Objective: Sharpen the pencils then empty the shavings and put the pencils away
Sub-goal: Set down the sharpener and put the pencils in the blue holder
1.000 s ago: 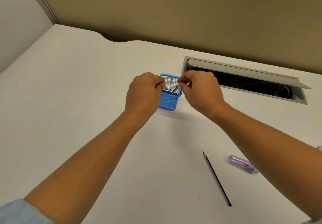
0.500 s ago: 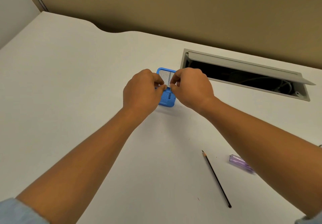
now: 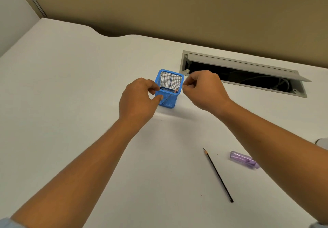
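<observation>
Blue mesh pencil holder (image 3: 168,101): square, upright on the white counter (image 3: 71,103), toward the far middle. A pencil (image 3: 173,91) leans inside it, its sharpened tip at the near right corner of the rim; its shaft shows through the mesh wall.

Left hand (image 3: 137,101): at the holder's left side, thumb against the mesh wall, fingers at the rim; grip closed lightly on the holder's left edge.

Right hand (image 3: 204,90): just beside the holder's right rim, fingers curled in and pinched together; whether the grip holds anything cannot be told, and no contact with the holder is visible.

Loose pencil (image 3: 218,175): dark, sharpened, lying flat on the counter near the right forearm, tip pointing away from the person, well apart from the holder.

Purple sharpener (image 3: 244,160): translucent, lying on its side just to the right of the loose pencil, partly under the right forearm.

Cable tray (image 3: 239,75): recessed slot in the counter behind the right hand, lid raised, wires visible inside.

Tan partition (image 3: 177,11): stands along the counter's far edge.
</observation>
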Tool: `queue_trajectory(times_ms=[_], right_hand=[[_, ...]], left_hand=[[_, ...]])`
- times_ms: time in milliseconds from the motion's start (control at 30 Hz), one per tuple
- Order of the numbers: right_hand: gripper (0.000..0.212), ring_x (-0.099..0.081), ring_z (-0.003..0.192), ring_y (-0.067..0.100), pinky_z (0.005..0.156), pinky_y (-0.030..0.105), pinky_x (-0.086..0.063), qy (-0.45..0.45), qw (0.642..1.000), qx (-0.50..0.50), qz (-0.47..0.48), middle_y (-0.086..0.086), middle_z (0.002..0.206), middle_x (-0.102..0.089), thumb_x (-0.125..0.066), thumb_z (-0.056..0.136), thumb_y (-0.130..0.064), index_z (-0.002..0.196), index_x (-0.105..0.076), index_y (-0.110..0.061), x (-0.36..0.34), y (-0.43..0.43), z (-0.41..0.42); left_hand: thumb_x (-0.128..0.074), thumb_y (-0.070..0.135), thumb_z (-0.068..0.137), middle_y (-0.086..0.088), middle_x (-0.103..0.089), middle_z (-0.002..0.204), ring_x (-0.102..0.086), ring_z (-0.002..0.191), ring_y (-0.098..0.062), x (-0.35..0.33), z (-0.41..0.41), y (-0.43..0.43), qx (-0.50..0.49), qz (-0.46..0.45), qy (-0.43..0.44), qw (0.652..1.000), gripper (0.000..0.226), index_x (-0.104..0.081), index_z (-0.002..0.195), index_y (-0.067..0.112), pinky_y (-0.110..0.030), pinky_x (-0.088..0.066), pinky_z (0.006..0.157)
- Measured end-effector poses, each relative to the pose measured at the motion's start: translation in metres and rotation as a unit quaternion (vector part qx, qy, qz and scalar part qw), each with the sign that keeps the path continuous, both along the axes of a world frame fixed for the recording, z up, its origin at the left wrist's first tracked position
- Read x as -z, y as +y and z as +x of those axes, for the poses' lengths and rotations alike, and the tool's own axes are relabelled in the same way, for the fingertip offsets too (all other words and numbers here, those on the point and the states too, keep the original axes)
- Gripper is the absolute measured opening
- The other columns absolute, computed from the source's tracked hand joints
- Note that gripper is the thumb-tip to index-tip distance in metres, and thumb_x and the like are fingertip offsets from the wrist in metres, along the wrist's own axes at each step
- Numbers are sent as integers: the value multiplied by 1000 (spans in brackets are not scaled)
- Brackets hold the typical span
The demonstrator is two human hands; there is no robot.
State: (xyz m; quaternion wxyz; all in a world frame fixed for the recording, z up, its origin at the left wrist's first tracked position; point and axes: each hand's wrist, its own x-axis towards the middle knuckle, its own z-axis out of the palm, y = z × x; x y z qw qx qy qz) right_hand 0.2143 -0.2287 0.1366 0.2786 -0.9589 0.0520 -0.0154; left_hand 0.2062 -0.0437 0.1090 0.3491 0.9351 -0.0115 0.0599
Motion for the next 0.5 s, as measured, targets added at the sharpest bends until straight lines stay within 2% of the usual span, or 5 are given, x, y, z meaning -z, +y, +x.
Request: queue_trajectory(times_ms=[133, 233, 367, 433, 500], right_hand=[[12, -64, 73, 15, 67, 28, -52, 29, 998, 41, 25, -2, 79, -72, -62, 83, -15, 81, -74, -16, 7, -30, -44], [12, -64, 69, 11, 62, 22, -46, 80, 994, 63, 27, -8, 73, -71, -62, 81, -16, 75, -72, -20, 25, -46, -91], [4, -62, 71, 12, 56, 19, -36, 159, 984, 81, -9, -10, 76, -69, -67, 82, -28, 81, -69, -24, 44, -52, -138], [11, -57, 72, 12, 51, 19, -26, 192, 976, 90, -54, -11, 82, -68, -66, 85, -36, 88, -66, -26, 50, -51, -153], [17, -58, 74, 13, 53, 21, -32, 189, 976, 84, -68, -9, 84, -67, -66, 86, -39, 93, -66, -24, 59, -49, -160]], left_hand=[[-77, 33, 79, 11, -64, 84, -50, 59, -3, 5, -30, -3, 5, -34, 7, 999, 14, -71, 90, 27, -24, -41, 61], [-75, 36, 79, 10, -65, 83, -49, 59, -7, 25, -64, -10, 15, -48, 45, 998, 13, -70, 88, 27, -26, -45, 63], [-72, 41, 82, 11, -63, 81, -56, 68, -9, 59, -115, -14, 49, -9, 100, 994, 15, -67, 87, 27, -26, -47, 64], [-69, 42, 84, 10, -60, 77, -58, 69, -10, 73, -136, -11, 58, 13, 107, 993, 18, -62, 80, 26, -27, -49, 62], [-65, 42, 87, 8, -55, 69, -56, 62, -12, 85, -149, -8, 60, 55, 78, 994, 28, -52, 70, 24, -29, -47, 55]])
